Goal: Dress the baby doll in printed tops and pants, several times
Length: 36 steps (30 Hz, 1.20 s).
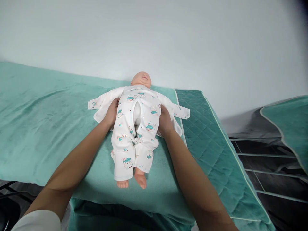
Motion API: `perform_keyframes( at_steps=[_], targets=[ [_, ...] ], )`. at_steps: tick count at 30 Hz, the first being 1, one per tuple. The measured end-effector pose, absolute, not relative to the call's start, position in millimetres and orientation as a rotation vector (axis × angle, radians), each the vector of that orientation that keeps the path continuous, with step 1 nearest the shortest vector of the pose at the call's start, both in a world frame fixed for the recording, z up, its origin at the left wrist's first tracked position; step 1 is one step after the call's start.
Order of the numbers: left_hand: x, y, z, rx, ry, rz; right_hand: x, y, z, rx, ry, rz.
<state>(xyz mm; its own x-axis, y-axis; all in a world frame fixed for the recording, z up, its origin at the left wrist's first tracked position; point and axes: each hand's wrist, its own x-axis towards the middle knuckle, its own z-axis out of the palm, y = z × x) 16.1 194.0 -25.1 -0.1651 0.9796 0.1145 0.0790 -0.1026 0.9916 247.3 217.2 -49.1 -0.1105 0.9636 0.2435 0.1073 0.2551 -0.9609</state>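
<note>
A baby doll (141,79) lies on its back, head away from me and bare feet towards me. White open-crotch trousers (124,128) with teal and red prints cover its legs and reach up over its chest. Its white jacket (102,106) is spread out to both sides, sleeves stretched outward. My left hand (112,111) is against the left edge of the trousers at the doll's waist. At the opposite side, my right hand (165,119) presses in at the same height. Fingers of both hands are hidden behind the trousers and the doll's body, so their grip does not show.
The doll rests on a bed with a smooth teal cover (48,128). A quilted teal mat (207,138) lies along the right side. Behind the bed rises a pale wall (154,38). At right, a metal slatted frame (269,155) stands beneath another teal cover (291,125).
</note>
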Motion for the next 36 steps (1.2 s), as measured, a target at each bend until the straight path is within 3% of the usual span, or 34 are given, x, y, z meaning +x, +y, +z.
perform_keyframes(
  at_steps=[7,13,15,27,36],
  targets=[
    [14,198,-24,1.236,1.444,1.431,249,220,-53,-1.030,-1.285,1.217],
    [5,208,-18,1.439,1.533,1.623,258,228,-46,-1.171,-1.348,0.641],
    [3,217,-12,1.534,1.509,1.575,253,235,-36,-1.128,-1.378,0.579],
    [-20,269,15,1.898,1.178,0.972,235,296,1,-0.927,-1.815,0.878],
    [-8,271,16,1.915,1.120,1.007,235,304,0,-0.819,-1.891,0.953]
  ],
)
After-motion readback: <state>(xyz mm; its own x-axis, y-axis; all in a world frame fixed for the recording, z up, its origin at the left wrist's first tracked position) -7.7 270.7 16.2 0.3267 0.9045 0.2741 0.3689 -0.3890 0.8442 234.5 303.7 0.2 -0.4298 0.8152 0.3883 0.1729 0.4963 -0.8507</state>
